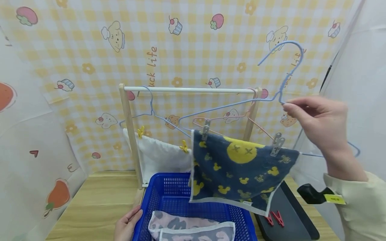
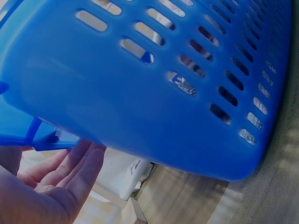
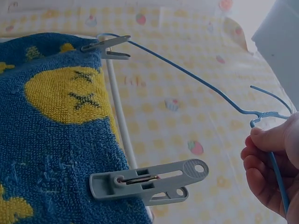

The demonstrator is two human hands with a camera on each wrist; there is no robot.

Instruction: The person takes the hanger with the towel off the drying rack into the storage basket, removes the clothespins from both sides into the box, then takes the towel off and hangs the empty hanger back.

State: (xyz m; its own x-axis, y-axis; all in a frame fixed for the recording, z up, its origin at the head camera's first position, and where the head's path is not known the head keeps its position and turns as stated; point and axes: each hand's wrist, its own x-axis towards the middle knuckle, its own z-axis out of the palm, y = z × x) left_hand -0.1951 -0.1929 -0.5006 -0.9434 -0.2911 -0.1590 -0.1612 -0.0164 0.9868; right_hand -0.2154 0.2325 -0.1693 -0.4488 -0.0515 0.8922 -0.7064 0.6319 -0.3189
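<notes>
right hand (image 1: 327, 124) pinches hanger (image 1: 262, 99) near neck (image 1: 282, 86); towel (image 1: 238, 177) hangs from it by clips (image 1: 276, 145), over basket (image 1: 147, 195). hanger likely light, stiff; towel soft, apt to swing; neck good hold. left hand (image 1: 127, 223): fingers straight, touching basket. behind: rack (image 1: 193, 89); pink hanger (image 1: 260, 128) there could snag. tray (image 1: 291, 204) right of basket.

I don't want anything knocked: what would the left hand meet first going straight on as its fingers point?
The basket. The left hand is right at its rim, fingers toward it; whether they actually touch is hard to tell.
</notes>
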